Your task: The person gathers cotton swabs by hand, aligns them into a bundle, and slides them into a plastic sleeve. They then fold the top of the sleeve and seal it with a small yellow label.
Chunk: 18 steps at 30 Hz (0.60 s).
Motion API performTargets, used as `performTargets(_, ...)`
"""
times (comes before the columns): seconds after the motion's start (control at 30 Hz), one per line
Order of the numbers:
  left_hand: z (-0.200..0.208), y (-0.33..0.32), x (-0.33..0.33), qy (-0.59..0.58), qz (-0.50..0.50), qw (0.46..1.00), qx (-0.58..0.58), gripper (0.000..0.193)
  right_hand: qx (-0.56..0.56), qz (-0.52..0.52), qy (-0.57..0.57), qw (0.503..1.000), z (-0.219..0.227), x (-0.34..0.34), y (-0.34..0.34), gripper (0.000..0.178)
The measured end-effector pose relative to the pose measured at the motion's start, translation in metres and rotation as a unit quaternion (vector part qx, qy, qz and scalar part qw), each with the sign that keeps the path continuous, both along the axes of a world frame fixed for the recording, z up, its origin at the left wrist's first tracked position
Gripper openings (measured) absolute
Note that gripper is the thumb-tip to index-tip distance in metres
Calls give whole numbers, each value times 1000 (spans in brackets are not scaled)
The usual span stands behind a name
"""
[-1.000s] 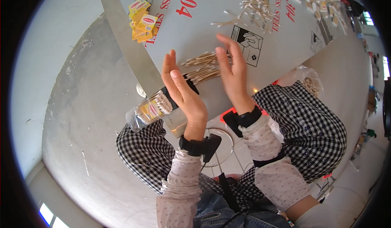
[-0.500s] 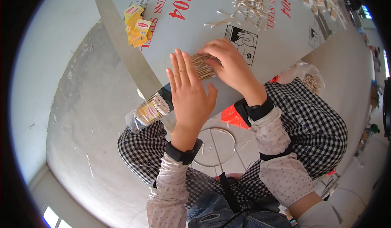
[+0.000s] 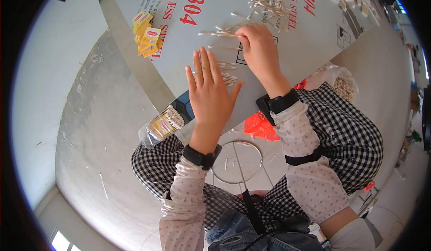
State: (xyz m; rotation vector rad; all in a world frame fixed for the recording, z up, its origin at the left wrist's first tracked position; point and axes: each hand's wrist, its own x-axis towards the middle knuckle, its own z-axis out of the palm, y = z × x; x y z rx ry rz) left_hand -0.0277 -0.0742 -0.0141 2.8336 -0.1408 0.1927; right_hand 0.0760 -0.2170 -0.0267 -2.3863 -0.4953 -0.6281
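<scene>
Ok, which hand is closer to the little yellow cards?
The left hand. It is below and to the right of the yellow cards; the right hand is farther right, pinching cotton swabs.

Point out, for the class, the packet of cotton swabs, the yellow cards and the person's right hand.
Packet of cotton swabs point(image 3: 159, 127): head view, on its yellow label.
Yellow cards point(image 3: 147, 38): head view, middle of the pile.
Right hand point(image 3: 261, 50): head view, back of the hand.

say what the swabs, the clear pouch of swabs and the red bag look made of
Swabs: probably wood, pale tan and matte, with white, fuzzy-looking cotton ends. Clear pouch: likely thin plastic, glossy, being see-through with glints. Red bag: seemingly plastic film, shiny and crinkled.
</scene>
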Motion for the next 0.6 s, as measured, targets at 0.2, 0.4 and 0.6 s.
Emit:
performTargets(0.2, -8, 24, 29, -64, -28, 997, 18, 80, 49, -8, -13, 999, 6, -15, 4, 20)
performTargets(0.4, 10, 31, 7, 18, -70, 997, 0, 65, 60, 59, 7, 996, 4, -32, 17, 25)
performTargets(0.6, 15, 37, -42, 50, -36, 993, -105, 65, 56, 187, 114, 974, 4, -37, 23, 25)
